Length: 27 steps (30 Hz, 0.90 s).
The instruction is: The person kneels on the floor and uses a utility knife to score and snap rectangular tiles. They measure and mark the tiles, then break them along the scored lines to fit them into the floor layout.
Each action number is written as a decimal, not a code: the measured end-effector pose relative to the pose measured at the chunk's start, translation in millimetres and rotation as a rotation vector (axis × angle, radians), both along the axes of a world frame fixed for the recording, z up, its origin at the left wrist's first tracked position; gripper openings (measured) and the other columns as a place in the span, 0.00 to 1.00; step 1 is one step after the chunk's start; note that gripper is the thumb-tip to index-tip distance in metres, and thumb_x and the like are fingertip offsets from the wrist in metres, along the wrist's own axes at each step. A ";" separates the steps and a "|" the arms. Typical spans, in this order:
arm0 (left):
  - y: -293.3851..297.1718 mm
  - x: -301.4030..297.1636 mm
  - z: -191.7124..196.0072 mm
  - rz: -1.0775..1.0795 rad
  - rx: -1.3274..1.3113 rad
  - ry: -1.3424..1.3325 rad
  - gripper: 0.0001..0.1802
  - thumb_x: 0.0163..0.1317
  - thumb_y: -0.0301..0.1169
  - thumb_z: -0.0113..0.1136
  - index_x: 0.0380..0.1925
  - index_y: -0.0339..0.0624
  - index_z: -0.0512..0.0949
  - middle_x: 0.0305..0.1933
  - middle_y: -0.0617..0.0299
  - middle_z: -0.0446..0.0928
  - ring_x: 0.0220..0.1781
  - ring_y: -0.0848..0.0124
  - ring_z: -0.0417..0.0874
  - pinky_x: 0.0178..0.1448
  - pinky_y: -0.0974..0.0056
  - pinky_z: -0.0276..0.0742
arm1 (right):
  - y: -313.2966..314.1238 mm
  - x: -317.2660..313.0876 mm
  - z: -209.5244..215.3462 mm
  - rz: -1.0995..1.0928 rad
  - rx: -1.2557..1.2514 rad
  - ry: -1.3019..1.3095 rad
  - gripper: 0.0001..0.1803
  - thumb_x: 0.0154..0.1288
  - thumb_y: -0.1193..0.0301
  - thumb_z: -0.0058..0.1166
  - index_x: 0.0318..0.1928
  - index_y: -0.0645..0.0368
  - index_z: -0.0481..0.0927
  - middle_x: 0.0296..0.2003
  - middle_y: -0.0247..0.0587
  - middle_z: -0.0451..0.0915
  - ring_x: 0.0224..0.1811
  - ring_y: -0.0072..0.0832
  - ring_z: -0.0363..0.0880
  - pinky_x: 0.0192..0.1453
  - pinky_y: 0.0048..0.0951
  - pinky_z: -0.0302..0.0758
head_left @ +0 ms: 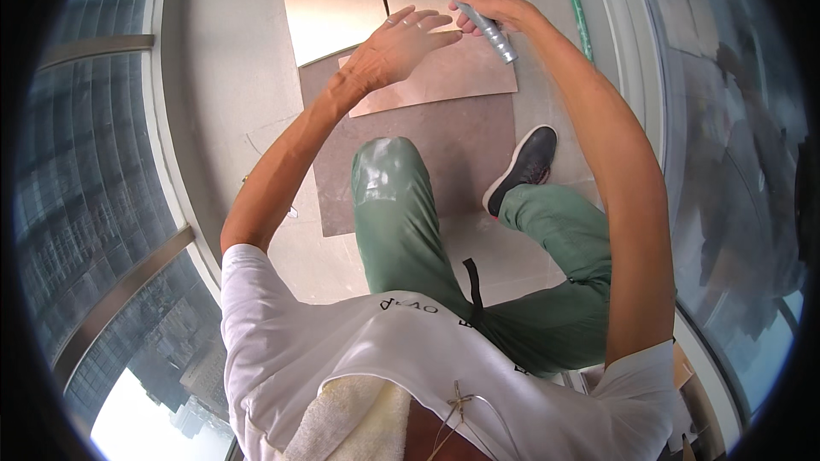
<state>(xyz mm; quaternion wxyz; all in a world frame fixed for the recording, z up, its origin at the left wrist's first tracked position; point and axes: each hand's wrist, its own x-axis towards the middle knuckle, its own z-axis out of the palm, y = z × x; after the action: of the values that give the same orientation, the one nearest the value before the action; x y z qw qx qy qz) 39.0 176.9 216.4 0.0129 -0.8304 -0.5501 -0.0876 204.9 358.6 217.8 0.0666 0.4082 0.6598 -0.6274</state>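
On the floor (pixel 316 269), a brown board (pixel 465 149) bears a pinkish sheet (pixel 470 77). Above the sheet's far-left corner, the left hand (pixel 395 49) spreads nearly straight, seemingly empty fingers; the right hand (pixel 494 8) curls around a silvery tool (pixel 490 32) over its far-right corner.

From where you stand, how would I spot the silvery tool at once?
Find the pinkish sheet on the floor, beyond the person's left knee. By its right edge, the right hand grips the tool: long, slim and silvery, unlike the broad, flat sheets below.
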 end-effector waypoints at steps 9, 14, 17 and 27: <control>-78.4 -35.5 30.5 0.316 -0.520 -0.236 0.30 0.66 0.26 0.62 0.69 0.56 0.69 0.73 0.59 0.65 0.66 0.54 0.76 0.71 0.51 0.76 | 46.6 94.6 -38.2 0.087 0.171 -0.415 0.24 0.69 0.63 0.52 0.59 0.66 0.74 0.27 0.42 0.80 0.24 0.27 0.78 0.25 0.31 0.75; -125.9 48.5 113.2 0.444 -0.715 -0.628 0.30 0.66 0.26 0.61 0.68 0.50 0.68 0.70 0.53 0.66 0.62 0.49 0.77 0.66 0.52 0.77 | -24.3 186.3 -27.6 0.181 -0.068 -0.595 0.29 0.64 0.69 0.50 0.65 0.69 0.70 0.27 0.44 0.80 0.25 0.31 0.80 0.25 0.33 0.76; -161.2 83.4 152.8 0.664 -0.741 -0.855 0.28 0.65 0.25 0.61 0.66 0.49 0.70 0.67 0.51 0.69 0.62 0.48 0.77 0.65 0.50 0.76 | -69.5 198.9 2.2 0.100 -0.225 -0.612 0.23 0.67 0.69 0.53 0.59 0.65 0.72 0.29 0.41 0.79 0.25 0.27 0.78 0.25 0.31 0.75; -366.4 188.4 305.7 1.812 -0.750 -1.189 0.24 0.73 0.35 0.58 0.66 0.39 0.71 0.63 0.49 0.74 0.56 0.60 0.80 0.58 0.58 0.79 | -125.9 149.3 65.0 -0.144 -0.497 -0.414 0.10 0.71 0.68 0.55 0.46 0.61 0.74 0.27 0.36 0.77 0.24 0.23 0.76 0.24 0.27 0.73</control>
<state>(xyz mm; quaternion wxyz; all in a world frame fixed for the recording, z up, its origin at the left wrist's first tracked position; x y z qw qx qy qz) 227.4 -189.5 522.1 -0.4390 0.0917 -0.8566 -0.2553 354.2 232.7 282.8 0.2524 0.5437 0.4285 -0.6761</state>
